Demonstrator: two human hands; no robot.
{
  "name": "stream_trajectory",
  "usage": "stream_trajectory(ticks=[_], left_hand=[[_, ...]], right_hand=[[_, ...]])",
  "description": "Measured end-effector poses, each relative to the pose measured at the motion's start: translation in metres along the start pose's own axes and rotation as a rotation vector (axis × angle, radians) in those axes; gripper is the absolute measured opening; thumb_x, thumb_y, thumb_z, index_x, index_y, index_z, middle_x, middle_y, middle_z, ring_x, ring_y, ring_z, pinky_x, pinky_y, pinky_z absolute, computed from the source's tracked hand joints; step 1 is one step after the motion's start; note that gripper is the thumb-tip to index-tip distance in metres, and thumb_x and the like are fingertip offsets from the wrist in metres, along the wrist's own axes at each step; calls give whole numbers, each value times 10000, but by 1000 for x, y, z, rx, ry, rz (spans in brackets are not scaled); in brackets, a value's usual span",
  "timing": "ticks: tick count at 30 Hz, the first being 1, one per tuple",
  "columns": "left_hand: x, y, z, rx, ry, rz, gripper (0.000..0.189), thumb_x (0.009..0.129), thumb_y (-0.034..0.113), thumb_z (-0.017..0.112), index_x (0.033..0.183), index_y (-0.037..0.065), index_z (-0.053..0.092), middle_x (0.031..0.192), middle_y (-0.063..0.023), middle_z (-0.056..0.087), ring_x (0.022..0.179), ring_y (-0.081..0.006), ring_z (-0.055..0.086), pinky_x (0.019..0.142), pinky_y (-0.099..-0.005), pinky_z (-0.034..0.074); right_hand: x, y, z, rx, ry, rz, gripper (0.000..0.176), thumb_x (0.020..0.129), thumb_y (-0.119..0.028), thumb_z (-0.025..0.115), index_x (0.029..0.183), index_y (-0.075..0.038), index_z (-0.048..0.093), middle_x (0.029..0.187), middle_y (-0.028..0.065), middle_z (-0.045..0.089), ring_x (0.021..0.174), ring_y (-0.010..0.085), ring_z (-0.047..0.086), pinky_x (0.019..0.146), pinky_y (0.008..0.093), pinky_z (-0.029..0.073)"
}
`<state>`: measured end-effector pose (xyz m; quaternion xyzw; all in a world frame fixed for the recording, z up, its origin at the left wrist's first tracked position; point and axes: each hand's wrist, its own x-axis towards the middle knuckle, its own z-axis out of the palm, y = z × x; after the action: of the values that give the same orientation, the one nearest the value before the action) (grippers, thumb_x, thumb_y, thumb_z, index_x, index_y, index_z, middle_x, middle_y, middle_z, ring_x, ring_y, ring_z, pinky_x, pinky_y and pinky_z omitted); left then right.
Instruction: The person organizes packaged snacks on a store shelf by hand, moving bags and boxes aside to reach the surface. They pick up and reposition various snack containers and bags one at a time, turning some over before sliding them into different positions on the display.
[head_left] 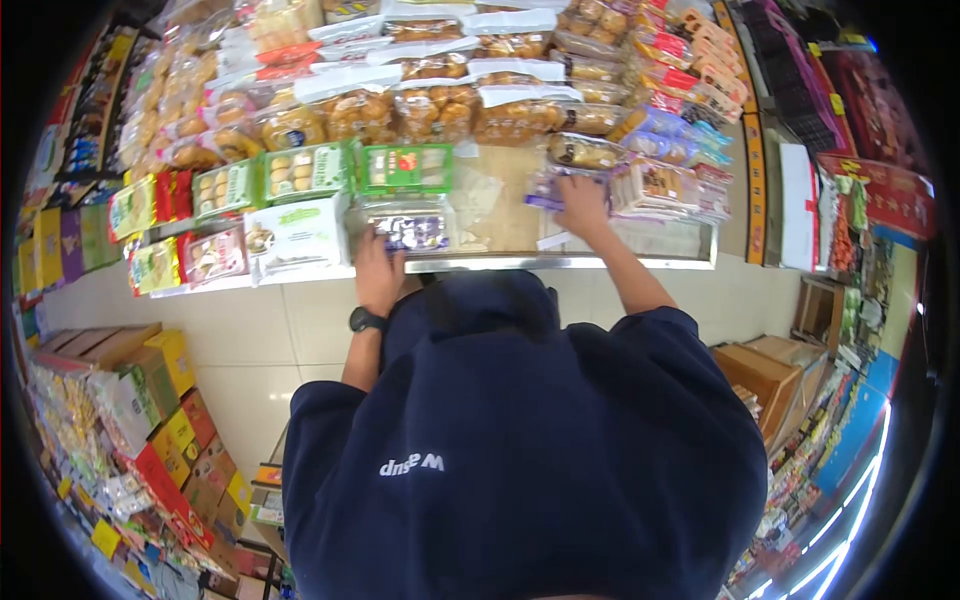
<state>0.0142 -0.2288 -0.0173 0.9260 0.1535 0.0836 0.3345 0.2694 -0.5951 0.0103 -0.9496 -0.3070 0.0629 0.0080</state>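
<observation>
At the front edge of the display shelf [480, 262], my left hand [379, 268] rests against the left end of a clear pack with a dark purple label [415, 232]. Its fingers look apart, and a watch is on that wrist. Farther right, my right hand [583, 205] lies on a purple-edged packet [548, 190], fingers spread downward over it. A green-framed pack [405, 168] sits just behind the purple-labelled one. Beside my right hand are stacked clear packs with brown labels [653, 187]. Brown cardboard [500, 185] shows between my hands.
Rows of bagged bread [435, 110] fill the back of the shelf. White and green boxes [298, 232] stand at the left front. Cartons [190, 440] are stacked on the floor at lower left, and a brown box [765, 380] stands at the right.
</observation>
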Motion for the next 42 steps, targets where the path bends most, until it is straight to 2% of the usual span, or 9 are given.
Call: stream_trajectory(ticks=[8, 12, 18, 23, 26, 29, 32, 35, 42], left_hand=[[9, 1, 4, -116, 57, -193, 460, 1012, 285, 567, 1357, -15, 521, 1421, -319, 533, 1275, -486, 542, 1082, -529, 425], [14, 4, 0, -204, 30, -405, 549, 1055, 326, 516, 1437, -64, 453, 1350, -350, 582, 1258, -498, 563, 1071, -516, 443], [12, -19, 12, -53, 210, -359, 598, 967, 209, 637, 1453, -69, 428, 1325, -336, 579, 1213, -491, 575, 1005, -526, 480], [9, -12, 17, 82, 186, -236, 596, 886, 101, 671, 1435, 1, 461, 1278, -255, 622, 1115, -457, 632, 907, -519, 534], [9, -11, 19, 111, 187, -208, 573, 877, 106, 653, 1414, 9, 479, 1258, -242, 633, 1088, -450, 643, 887, -518, 543], [9, -7, 15, 151, 187, -201, 559, 871, 111, 637, 1401, 12, 487, 1232, -235, 643, 1058, -445, 653, 874, -517, 547], [11, -3, 12, 171, 152, -237, 559, 867, 108, 634, 1398, 11, 487, 1211, -231, 649, 1039, -444, 655, 867, -516, 546], [10, -5, 13, 173, 149, -243, 563, 864, 103, 639, 1398, 12, 485, 1201, -229, 652, 1029, -445, 655, 868, -516, 543], [9, -3, 12, 131, 145, -246, 525, 881, 94, 640, 1383, 23, 503, 1182, -231, 668, 1028, -437, 657, 879, -517, 536]], right_hand=[[10, -184, -9, 388, -61, -381, 639, 685, -332, 823, 1257, -147, 605, 1173, 141, 598, 1142, 356, 556, 999, 503, 428], [30, -255, 16, 303, -44, -473, 588, 701, -412, 815, 1176, -116, 635, 1119, 159, 617, 1113, 353, 582, 931, 492, 455], [49, -284, 28, 304, 22, -484, 547, 727, -386, 817, 1161, -110, 632, 1135, 148, 592, 1101, 316, 564, 909, 453, 442], [38, -268, 36, 378, -94, -489, 494, 826, -315, 775, 1248, -90, 653, 1331, 147, 586, 1287, 355, 542, 1061, 484, 439], [26, -241, 45, 454, 24, -506, 467, 837, -289, 759, 1244, -84, 659, 1358, 155, 581, 1284, 356, 546, 1049, 478, 449], [17, -180, 40, 516, 69, -437, 392, 788, -212, 747, 1141, -50, 696, 1255, 168, 640, 1227, 357, 583, 1060, 485, 447], [9, -93, 41, 474, 285, -217, 347, 722, -98, 728, 1064, -47, 703, 1183, 171, 658, 1178, 374, 595, 1019, 492, 469], [8, -19, 23, 112, 206, 51, 488, 683, -60, 734, 1157, -80, 621, 1283, 169, 586, 1204, 368, 567, 981, 500, 479], [9, 36, 31, -14, -64, 113, 514, 709, -80, 758, 1190, -130, 584, 1278, 132, 567, 1261, 349, 536, 1020, 499, 444]])
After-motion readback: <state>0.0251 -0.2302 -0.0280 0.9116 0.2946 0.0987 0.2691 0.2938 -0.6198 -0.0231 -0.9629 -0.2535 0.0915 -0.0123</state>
